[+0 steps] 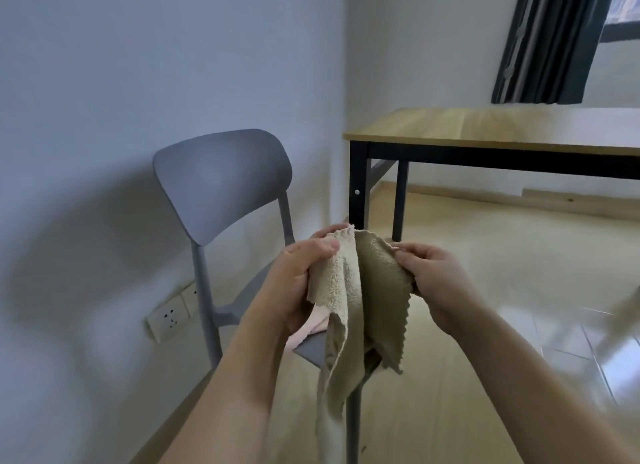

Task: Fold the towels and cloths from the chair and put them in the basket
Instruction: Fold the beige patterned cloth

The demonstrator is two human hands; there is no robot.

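Observation:
A beige terry cloth [360, 297] with zigzag edges hangs in the air in front of the grey chair [221, 186]. My left hand [298, 273] pinches its upper left edge between thumb and fingers. My right hand [433, 276] pinches the upper right corner. The cloth droops in loose folds below both hands. A pink cloth [311, 328] lies on the chair seat, mostly hidden behind my left hand and the beige cloth. No basket is in view.
A wooden table with black legs [485, 134] stands to the right of the chair. A wall socket [173, 316] sits low on the wall by the chair. Dark curtains [554, 41] hang at the top right. A blurred pale object [623, 307] shows at the right edge.

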